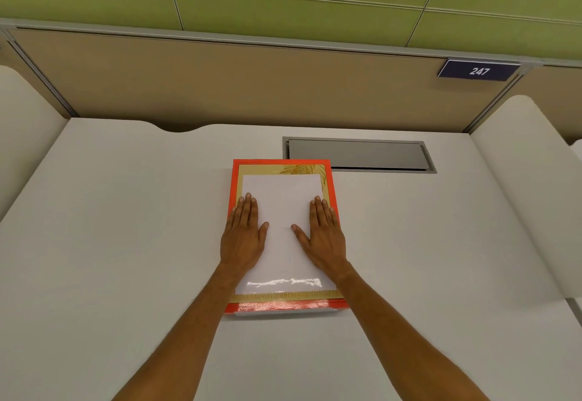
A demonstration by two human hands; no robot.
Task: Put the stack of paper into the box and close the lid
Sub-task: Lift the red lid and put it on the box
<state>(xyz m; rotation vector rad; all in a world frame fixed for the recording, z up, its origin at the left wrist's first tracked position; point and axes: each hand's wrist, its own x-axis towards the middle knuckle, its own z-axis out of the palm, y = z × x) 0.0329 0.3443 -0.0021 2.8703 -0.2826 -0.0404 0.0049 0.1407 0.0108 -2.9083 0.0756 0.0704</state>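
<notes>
A flat box (285, 306) with an orange rim lies in the middle of the white desk (126, 243). Its lid (283, 192) is down and lies level, with a gold band around a glossy white centre panel. A thin pale edge of the base shows under the front rim. No stack of paper is in sight. My left hand (244, 237) rests palm down on the left side of the lid, fingers straight. On the right side my right hand (321, 237) rests flat the same way. Neither hand grips anything.
A grey metal cable hatch (359, 155) is set into the desk just behind the box to the right. A tan partition (220, 79) closes off the back and carries a dark plate (478, 70) reading 247. Rounded white dividers stand at both sides.
</notes>
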